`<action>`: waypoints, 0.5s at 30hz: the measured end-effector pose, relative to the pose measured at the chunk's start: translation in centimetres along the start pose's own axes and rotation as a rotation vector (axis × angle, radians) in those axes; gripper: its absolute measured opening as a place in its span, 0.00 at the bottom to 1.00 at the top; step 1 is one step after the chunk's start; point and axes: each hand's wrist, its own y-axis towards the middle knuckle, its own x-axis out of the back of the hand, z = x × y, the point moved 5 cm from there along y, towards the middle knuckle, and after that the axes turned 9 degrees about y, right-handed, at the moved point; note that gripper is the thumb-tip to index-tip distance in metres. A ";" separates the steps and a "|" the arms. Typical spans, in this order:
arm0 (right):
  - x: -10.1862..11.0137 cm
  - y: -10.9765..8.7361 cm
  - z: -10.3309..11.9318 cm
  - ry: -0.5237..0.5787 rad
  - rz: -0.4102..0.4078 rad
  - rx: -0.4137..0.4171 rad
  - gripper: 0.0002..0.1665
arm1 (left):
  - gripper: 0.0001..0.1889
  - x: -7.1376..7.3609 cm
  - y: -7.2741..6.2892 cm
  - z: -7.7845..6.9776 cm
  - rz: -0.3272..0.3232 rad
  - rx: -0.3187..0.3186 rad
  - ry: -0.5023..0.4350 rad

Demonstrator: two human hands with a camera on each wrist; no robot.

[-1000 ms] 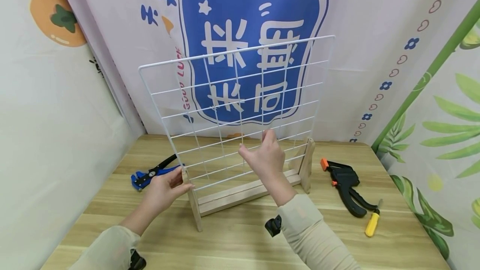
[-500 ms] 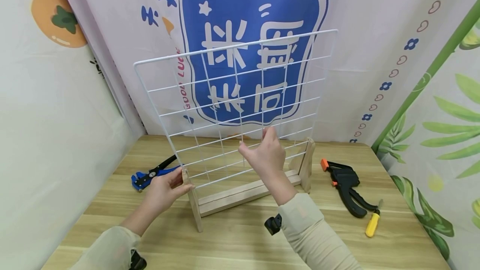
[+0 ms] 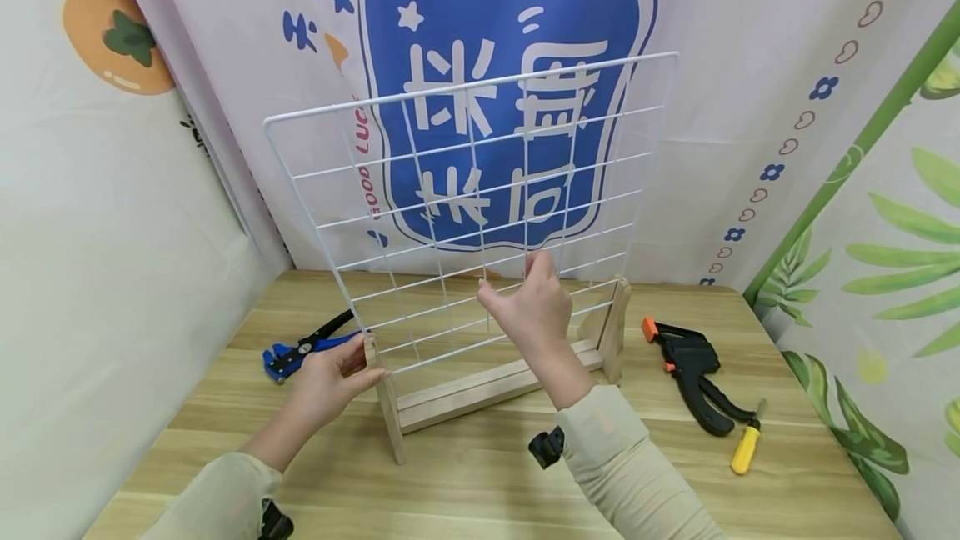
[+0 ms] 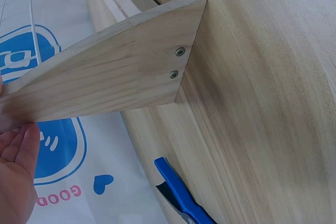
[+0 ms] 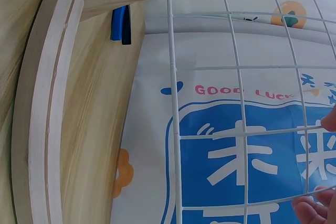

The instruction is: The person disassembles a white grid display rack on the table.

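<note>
A white wire grid [image 3: 471,87] stands nearly upright over a wooden stand [image 3: 480,400], its lower bar above the stand's long crosspieces. My left hand [image 3: 330,382] grips the upper end of the stand's left side panel [image 3: 388,419], fingers behind and thumb in front. In the left wrist view that side panel [image 4: 121,61] shows two screw heads near its wide end. With thumb and fingers, my right hand [image 3: 534,307] holds the grid's wires in its lower middle. In the right wrist view fingertips [image 5: 307,211] lie at the wires. The right side panel [image 3: 615,327] stands beside the grid's right edge.
Blue-and-black pliers [image 3: 303,348] lie left of the stand on the wood-grain table [image 3: 465,498]. At right are a black clamp [image 3: 693,373] with orange pads and a yellow-handled screwdriver [image 3: 746,447]. A printed curtain [image 3: 712,107] hangs close behind the table.
The grid's top edge has risen and spread wider in the head view, and its lower bar has shifted up slightly. My right hand rose a little with it; my left hand stayed put.
</note>
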 end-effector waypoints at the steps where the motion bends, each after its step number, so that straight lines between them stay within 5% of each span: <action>1: 0.0 0.0 0.1 -0.002 -0.001 0.004 0.30 | 0.36 0.0 0.0 0.0 -0.002 0.000 0.001; 15: 0.3 0.4 0.5 -0.018 -0.014 0.044 0.30 | 0.35 0.1 -0.1 -0.1 0.003 0.001 -0.005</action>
